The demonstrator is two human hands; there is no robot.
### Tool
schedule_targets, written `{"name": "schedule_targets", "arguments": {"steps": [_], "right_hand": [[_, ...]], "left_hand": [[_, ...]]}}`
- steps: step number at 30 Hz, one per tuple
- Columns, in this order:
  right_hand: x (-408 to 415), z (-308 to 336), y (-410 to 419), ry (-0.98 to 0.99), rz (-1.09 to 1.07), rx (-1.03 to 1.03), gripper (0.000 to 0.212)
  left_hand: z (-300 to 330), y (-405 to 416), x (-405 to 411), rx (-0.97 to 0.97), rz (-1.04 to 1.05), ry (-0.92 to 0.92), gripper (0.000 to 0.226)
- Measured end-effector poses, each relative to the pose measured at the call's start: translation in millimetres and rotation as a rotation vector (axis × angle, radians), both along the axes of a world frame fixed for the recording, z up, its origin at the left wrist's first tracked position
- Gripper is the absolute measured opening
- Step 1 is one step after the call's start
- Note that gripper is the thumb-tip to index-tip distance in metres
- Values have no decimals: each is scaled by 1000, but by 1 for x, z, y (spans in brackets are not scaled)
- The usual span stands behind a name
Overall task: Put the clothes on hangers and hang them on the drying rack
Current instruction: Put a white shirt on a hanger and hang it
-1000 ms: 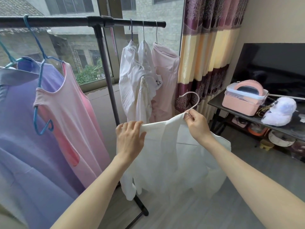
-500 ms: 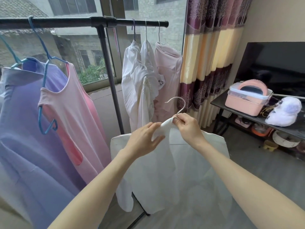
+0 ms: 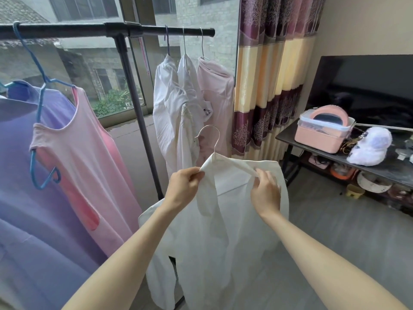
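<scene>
A person holds a white shirt [image 3: 225,220] up in front of a black drying rack [image 3: 107,32] by a window, both hands at its collar. The left hand [image 3: 182,189] pinches the collar's left edge between thumb and fingers, while the right hand [image 3: 266,191] pinches the fabric on the right side. The shirt sits on a metal hanger [image 3: 211,139], whose hook stands free above the collar, below the rail and not on it. The shirt's body and sleeves hang loosely between the forearms. On the rail's right end hang two white garments [image 3: 176,108] and a pale pink one [image 3: 218,95]. At left, a pink sleeveless dress [image 3: 85,166] hangs on a blue hanger [image 3: 40,90], overlapping a lilac garment [image 3: 26,198]. A striped curtain [image 3: 272,74] hangs to the right, beside a dark table [image 3: 288,135] carrying a pink storage box [image 3: 321,137] and a white fluffy item [image 3: 368,148].
</scene>
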State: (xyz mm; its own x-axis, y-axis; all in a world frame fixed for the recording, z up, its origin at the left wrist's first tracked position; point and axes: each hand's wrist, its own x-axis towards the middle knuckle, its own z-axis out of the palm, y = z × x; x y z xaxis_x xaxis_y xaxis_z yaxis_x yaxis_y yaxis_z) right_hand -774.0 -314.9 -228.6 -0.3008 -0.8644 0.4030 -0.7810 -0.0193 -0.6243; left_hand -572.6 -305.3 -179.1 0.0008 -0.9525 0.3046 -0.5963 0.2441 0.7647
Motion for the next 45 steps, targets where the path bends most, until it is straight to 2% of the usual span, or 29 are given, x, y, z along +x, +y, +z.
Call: {"name": "schedule_targets", "arguments": {"steps": [4, 8, 11, 14, 17, 19, 21, 22, 24, 26, 28, 31, 35, 38, 42, 45], "right_hand": [[0, 25, -5, -115, 38, -194, 35], [5, 39, -3, -95, 78, -348, 29], [11, 48, -5, -155, 104, -381, 25], [14, 59, -6, -191, 140, -384, 23], [16, 48, 5, -128, 303, -316, 18], [16, 31, 18, -24, 471, -120, 31], [13, 16, 25, 15, 528, 89, 34], [11, 12, 23, -11, 491, 125, 31], [4, 10, 12, -86, 316, 33, 22], [-3, 17, -1, -154, 125, -44, 29], [-9, 26, -12, -198, 25, 8, 43], [-18, 31, -26, -222, 3, 155, 52], [-23, 28, -41, -289, 63, 271, 17], [-24, 28, -45, -315, 13, 198, 21], [-41, 44, -50, -490, -213, 62, 29], [-51, 43, -57, -515, -270, 101, 31]], "left_hand": [[-6, -3, 8, -40, 92, -228, 30], [-9, -5, 12, -129, 161, -428, 25], [-7, -5, 11, -247, 116, -545, 27], [-1, -9, 13, -335, 152, -569, 21], [9, -13, 21, -353, 277, -504, 18], [12, -16, 28, -332, 327, -404, 19], [14, -17, 35, -320, 311, -317, 17], [15, -17, 39, -321, 295, -294, 16], [17, -17, 44, -335, 273, -275, 14], [19, -18, 49, -332, 252, -227, 18], [21, -21, 55, -310, 226, -146, 23], [23, -26, 64, -265, 220, -33, 27], [28, -27, 71, -223, 221, 26, 25], [30, -28, 76, -213, 230, 57, 24], [28, -28, 93, -201, 287, 90, 23], [27, -27, 101, -182, 257, 100, 24]]}}
